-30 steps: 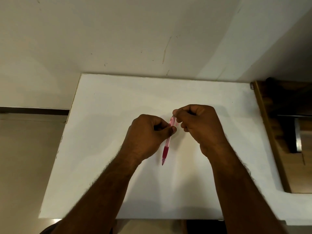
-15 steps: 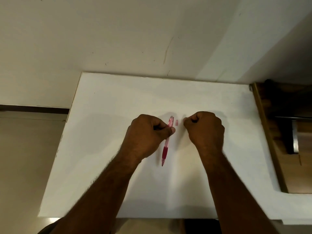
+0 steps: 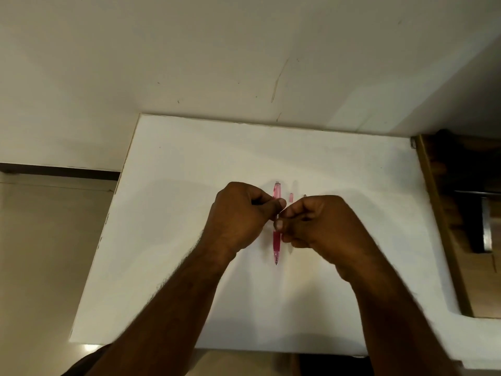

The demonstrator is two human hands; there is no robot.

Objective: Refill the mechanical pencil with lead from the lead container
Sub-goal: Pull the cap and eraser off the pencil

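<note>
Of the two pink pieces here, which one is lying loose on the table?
The small pink cap, alone on the white table; the long pink mechanical pencil is gripped by the left hand.

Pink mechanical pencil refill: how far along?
Done: the small pink cap is off and lies on the white table, beside the pink translucent mechanical pencil. In hand: the left hand pinches the barrel, while the right hand works at its middle. Left: no lead container visible; loading lead and recapping remain.

A white table (image 3: 189, 185) stands against a scuffed off-white wall (image 3: 217, 50). Left of the table lies beige floor (image 3: 40, 253); right of it, brown wooden furniture (image 3: 455, 213).
</note>
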